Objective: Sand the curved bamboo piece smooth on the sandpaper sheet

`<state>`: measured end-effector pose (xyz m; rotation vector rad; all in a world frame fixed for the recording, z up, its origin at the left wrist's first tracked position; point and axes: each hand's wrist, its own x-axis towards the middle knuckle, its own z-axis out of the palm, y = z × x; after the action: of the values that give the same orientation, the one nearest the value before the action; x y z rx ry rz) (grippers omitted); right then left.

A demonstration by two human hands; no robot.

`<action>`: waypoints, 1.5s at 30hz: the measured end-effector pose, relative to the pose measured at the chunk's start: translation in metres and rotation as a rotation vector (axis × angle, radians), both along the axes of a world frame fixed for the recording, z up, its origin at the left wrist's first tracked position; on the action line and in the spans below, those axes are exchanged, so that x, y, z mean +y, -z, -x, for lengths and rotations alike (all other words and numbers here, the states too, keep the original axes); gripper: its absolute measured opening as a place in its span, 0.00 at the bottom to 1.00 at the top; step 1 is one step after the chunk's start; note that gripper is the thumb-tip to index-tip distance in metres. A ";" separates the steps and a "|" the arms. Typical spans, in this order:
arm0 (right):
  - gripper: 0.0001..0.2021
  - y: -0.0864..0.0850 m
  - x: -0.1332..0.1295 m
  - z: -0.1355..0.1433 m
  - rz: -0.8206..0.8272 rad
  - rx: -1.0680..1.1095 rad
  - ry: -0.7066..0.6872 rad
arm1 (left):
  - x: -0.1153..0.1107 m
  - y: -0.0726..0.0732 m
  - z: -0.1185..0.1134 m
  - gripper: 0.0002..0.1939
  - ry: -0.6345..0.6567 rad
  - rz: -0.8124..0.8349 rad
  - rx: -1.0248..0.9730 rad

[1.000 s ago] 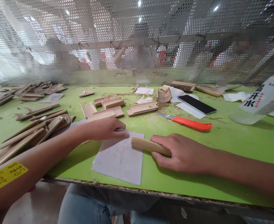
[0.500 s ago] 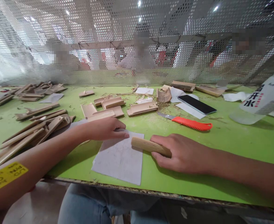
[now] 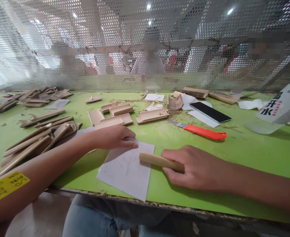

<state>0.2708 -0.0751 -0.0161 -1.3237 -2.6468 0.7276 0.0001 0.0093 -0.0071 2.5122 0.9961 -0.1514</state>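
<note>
My right hand (image 3: 190, 166) is closed round one end of a narrow, smooth bamboo piece (image 3: 155, 159). The rounded free end points left, over the right edge of a white sheet of paper (image 3: 125, 171); whether it touches the sheet I cannot tell. Across the sheet's upper edge lies my left hand (image 3: 114, 136), thumb stretched out and a gap between thumb and forefinger, its other fingers hidden. Just beyond that hand are pale curved bamboo pieces (image 3: 110, 122). A craft knife (image 3: 205, 132) with an orange handle rests beyond my right hand.
More bamboo pieces are piled at the left (image 3: 37, 138) and far left (image 3: 42, 95). A phone (image 3: 210, 112) lies on white paper, and a plastic bottle (image 3: 278, 105) tilts at the right. Behind the green table (image 3: 221, 158) stands a perforated screen (image 3: 125, 65), with people beyond it.
My right hand and the bamboo piece have come slightly nearer to me, and the piece looks turned. The sheet's near corner has shifted slightly toward me and left. My left hand stays on the sheet.
</note>
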 end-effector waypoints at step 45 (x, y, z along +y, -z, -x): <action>0.09 -0.002 -0.006 -0.001 -0.059 0.004 -0.130 | -0.003 -0.004 -0.001 0.23 0.023 -0.002 -0.021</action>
<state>0.2720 -0.0814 -0.0140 -1.1436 -2.7485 0.6607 0.0006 0.0061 -0.0029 2.5228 0.9601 -0.1301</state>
